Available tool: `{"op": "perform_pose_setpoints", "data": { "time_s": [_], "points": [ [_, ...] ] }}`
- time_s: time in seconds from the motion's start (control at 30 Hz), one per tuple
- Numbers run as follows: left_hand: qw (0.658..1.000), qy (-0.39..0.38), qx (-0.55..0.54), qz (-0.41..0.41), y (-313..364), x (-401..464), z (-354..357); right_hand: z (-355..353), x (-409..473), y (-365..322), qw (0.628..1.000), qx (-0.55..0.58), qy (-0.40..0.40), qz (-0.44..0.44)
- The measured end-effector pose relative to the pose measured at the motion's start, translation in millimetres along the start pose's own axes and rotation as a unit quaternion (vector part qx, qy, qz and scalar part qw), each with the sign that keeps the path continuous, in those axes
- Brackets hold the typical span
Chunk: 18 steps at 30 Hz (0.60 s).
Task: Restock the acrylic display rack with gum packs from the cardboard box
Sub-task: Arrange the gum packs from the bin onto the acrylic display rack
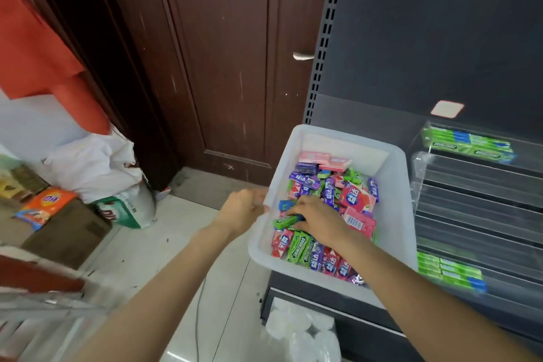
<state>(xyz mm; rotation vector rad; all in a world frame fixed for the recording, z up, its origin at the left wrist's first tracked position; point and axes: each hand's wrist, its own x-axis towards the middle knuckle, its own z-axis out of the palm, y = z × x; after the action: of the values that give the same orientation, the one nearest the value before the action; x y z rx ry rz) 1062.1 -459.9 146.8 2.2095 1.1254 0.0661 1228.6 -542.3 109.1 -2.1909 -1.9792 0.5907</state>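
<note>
A white plastic bin (393, 214) sits on the dark shelf, filled with several gum packs in green, purple, pink and blue. My left hand (244, 209) grips the bin's left rim. My right hand (317, 219) is inside the bin, its fingers curled round a green gum pack (284, 221). To the right stands the clear acrylic display rack (476, 209) with stepped tiers. Green packs (467, 145) lie in its top tier and more green packs (449, 270) in the bottom tier. The tiers between show no packs.
A dark shelving unit (411, 38) backs the rack. A brown wooden door (229, 67) stands behind the bin. On the tiled floor at left are a cardboard box (67, 232), an orange bag (44, 206) and white bags (97, 167). White cups (302, 329) sit below the shelf.
</note>
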Motion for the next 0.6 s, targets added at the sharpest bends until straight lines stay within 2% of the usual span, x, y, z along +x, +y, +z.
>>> {"op": "perform_pose_setpoints", "data": {
  "time_s": [0.13, 0.27, 0.33, 0.4, 0.5, 0.6],
  "points": [
    [1.0, 0.003, -0.011, 0.022, -3.7, -0.7, 1.3, 3.8, 1.5, -4.2, 1.0, -0.01, 0.011, 0.023],
    [0.995, 0.078, -0.019, 0.059, -4.1, 1.5, 6.6, -0.3, -4.2, -5.2, 0.982, 0.128, 0.125, 0.061],
    [0.993, 0.076, -0.062, 0.073, 3.1, 2.6, 8.2, -5.9, -7.1, -8.6, 0.968, 0.17, 0.174, 0.056],
    [0.988, 0.051, -0.125, 0.073, 9.4, 5.1, 8.2, -10.5, -8.0, -12.1, 0.966, 0.165, 0.195, 0.04],
    [0.98, 0.081, -0.17, 0.062, 8.6, 7.6, 5.8, -13.6, -8.5, -12.2, 0.969, 0.159, 0.186, 0.04],
    [0.976, 0.131, -0.173, 0.033, -2.1, 5.6, 1.3, -10.6, -10.9, -6.2, 0.981, 0.136, 0.117, 0.069]
  ]
}}
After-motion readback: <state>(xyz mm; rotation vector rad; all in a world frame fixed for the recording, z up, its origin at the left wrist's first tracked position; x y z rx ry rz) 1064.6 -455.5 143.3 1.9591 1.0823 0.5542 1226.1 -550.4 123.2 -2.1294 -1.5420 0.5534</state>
